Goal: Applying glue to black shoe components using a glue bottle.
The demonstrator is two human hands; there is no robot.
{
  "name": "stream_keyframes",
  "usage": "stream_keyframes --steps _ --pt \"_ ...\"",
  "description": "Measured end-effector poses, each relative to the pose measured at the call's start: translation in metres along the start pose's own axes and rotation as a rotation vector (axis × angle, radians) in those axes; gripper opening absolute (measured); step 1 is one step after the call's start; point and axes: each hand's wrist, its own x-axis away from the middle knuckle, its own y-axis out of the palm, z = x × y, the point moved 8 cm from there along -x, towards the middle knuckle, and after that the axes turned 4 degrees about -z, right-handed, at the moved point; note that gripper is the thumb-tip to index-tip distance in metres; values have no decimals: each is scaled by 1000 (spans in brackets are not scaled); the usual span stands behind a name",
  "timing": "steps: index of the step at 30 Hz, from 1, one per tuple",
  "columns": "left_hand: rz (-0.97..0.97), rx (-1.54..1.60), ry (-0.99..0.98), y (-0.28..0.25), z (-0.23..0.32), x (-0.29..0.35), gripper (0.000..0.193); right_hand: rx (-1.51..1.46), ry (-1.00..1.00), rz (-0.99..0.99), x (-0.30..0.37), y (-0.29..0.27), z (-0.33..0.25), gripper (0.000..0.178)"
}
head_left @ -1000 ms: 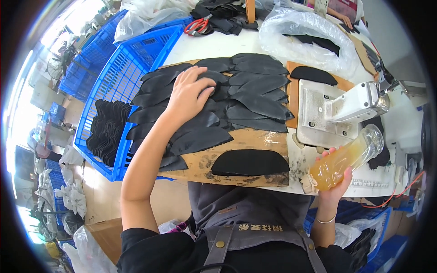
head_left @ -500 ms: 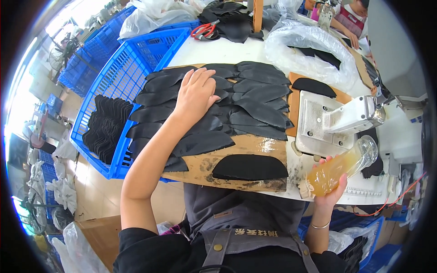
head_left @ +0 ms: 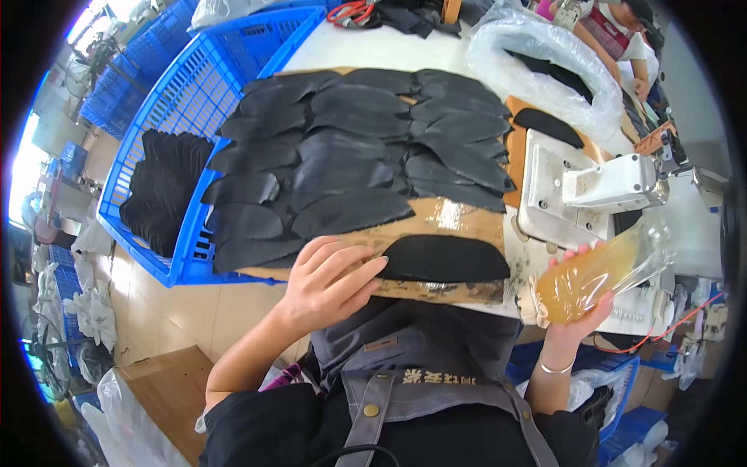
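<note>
My right hand (head_left: 580,307) wraps round a clear plastic bottle (head_left: 583,284) of amber liquid. The bottle lies tilted, its cloth-wrapped end (head_left: 531,302) toward the board. With bent fingers my left hand (head_left: 331,282) reaches the left end of a black half-moon piece (head_left: 447,258), fingertips at its edge; the thumb's grip is partly hidden. That piece lies flat on a brown cardboard sheet (head_left: 443,214) near the table's front edge. Overlapping rows of black leaf-shaped pieces (head_left: 350,148) cover most of the cardboard, some with a shiny surface.
A blue crate (head_left: 187,101) with stacked black wavy-edged pieces (head_left: 163,191) stands at the left. To the right is a white sewing machine (head_left: 607,183), with another black piece (head_left: 548,127) behind it. A plastic bag (head_left: 498,43) and red-handled scissors (head_left: 352,13) lie farther back. Another person (head_left: 611,39) sits far right.
My left hand has come back from the rows of leaf-shaped pieces to the half-moon piece. The right hand still holds the bottle, and the whole view has shifted slightly.
</note>
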Motion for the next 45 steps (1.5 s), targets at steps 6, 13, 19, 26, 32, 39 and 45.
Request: stream_keyframes --steps 6,13,19,26,32,39,45 --pt "115 -49 58 12 -2 25 33 282 -49 -217 -28 112 13 75" --pt "176 -59 51 12 -1 34 32 623 -83 -762 -28 197 68 80" --pt "141 -20 36 7 -2 29 33 891 -158 -895 -16 213 75 73" --pt "111 -33 41 18 -4 30 33 1143 -232 -796 -28 170 45 69" --pt "117 -44 25 16 -5 30 31 1013 -210 -488 -25 109 0 68" --pt "143 -27 31 15 -5 29 28 663 -272 -166 -24 95 -34 70" --pt "181 -33 47 16 -4 30 26 853 -225 -953 -8 200 63 77"
